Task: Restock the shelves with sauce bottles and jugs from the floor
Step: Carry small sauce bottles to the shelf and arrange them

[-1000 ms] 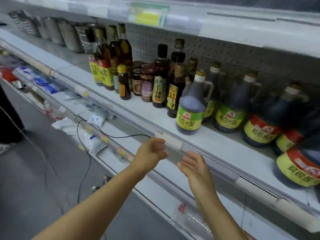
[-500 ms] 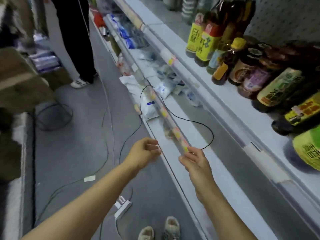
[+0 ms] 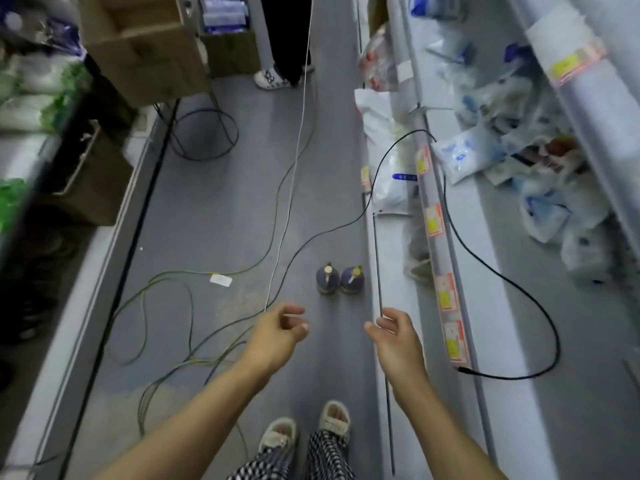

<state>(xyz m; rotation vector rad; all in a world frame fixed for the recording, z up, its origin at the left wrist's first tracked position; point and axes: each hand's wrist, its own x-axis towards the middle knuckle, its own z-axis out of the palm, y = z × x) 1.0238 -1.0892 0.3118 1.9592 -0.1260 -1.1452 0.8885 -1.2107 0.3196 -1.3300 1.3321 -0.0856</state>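
Two jugs left on floor, both hands empty, reaching down
Left hand (image 3: 277, 332) and right hand (image 3: 394, 336) hang loosely curled, holding nothing, above the aisle floor (image 3: 214, 216). Two dark jugs (image 3: 339, 279), likely sauce but blurred, stand side by side just ahead of the hands, beside the shelf base (image 3: 391, 271). No others visible on floor, so restock looks near its end; these two not yet picked up; loose cables (image 3: 284, 209) lie close by

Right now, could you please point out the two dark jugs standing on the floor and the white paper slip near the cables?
Left dark jug (image 3: 327, 279): head view, its shoulder.
Right dark jug (image 3: 352, 279): head view, its shoulder.
White paper slip (image 3: 221, 279): head view, its middle.
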